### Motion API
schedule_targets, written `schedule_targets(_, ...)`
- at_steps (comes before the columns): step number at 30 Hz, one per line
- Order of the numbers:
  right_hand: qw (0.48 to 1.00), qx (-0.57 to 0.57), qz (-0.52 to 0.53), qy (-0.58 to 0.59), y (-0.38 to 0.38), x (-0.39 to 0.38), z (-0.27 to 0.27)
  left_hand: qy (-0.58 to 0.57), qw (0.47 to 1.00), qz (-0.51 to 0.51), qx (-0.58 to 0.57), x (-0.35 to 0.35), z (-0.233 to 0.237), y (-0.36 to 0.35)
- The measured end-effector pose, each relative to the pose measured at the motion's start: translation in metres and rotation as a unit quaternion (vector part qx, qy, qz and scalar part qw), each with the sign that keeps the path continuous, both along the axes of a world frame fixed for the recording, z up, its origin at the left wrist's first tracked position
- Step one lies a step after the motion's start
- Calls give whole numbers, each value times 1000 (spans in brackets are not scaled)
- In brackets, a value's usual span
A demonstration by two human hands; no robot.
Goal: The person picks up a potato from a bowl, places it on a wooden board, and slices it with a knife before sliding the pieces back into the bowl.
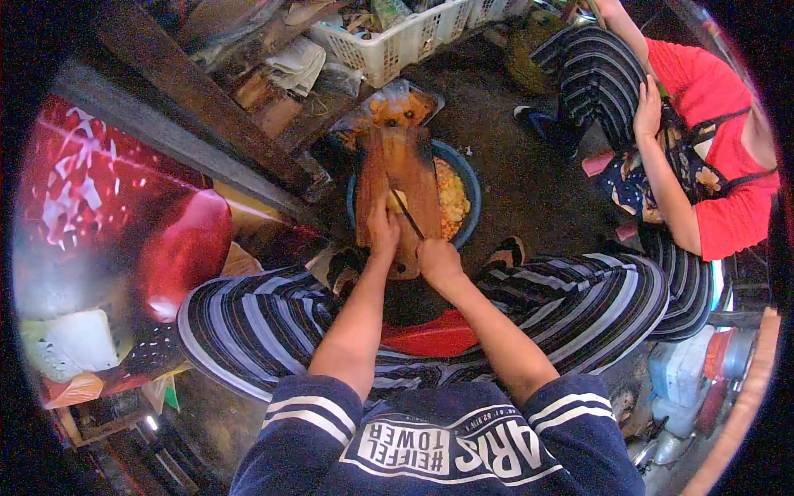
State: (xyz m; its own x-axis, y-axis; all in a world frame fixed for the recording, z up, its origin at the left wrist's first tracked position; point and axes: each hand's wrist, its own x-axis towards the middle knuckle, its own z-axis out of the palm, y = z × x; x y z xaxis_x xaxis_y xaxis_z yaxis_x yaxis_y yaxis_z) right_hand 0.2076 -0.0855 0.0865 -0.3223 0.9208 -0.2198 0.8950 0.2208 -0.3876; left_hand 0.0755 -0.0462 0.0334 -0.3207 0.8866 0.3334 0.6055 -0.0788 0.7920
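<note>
A wooden cutting board [422,183] lies across a blue basin [472,192]. On it, my left hand [382,228] has its fingers closed on a small pale-yellow vegetable piece [399,201]. The knife [406,213] is gripped by its handle in my right hand [438,261], low on the board. Its dark blade slants up and left to the yellow piece, right by my left fingertips. Chopped orange and yellow pieces [452,198] show in the basin to the right of the board; the board hides the rest.
Beyond the board sits a plastic bag with orange pieces [404,109]. A white plastic crate [385,51] stands at the back. To the right sits another person in a red top [732,178]. Wooden beams [207,107] run along the left, and a red stool [430,335] is beneath me.
</note>
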Motion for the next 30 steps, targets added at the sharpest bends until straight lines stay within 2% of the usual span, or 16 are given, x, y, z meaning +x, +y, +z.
schedule_targets(3, 999, 41, 6, 30, 0, 0, -2, -17, 999, 27, 2, 0, -4, -1)
schedule_targets(7, 999, 24, -19, 40, -1, -3, 7, 14, 998, 49, 28, 1, 1, -5)
schedule_targets(10, 999, -29, -13, 18, -1, -3, 7, -8, 998, 39, 39, 3, 8, -6)
schedule_targets(13, 999, 10, -36, 37, -2, -7, -7, 18, 998, 45, 48, 3, 10, -7)
schedule_targets(17, 999, 25, 9, 21, -7, -8, -16, 7, 998, 26, 56, 0, 6, -1)
schedule_targets(22, 1000, 25, -9, 3, -8, -9, 2, 12, 996, 26, 80, 0, 4, -1)
schedule_targets(25, 1000, 7, -7, 0, -10, -8, 3, 0, 999, 29, 18, 1, 12, -6)
schedule_targets(27, 999, 52, -3, 0, -10, -6, 3, -3, 999, 29, 20, 0, 10, -5)
schedule_targets(30, 1000, 24, -15, 10, -6, -4, 1, 16, 999, 32, 0, 0, 6, -3)
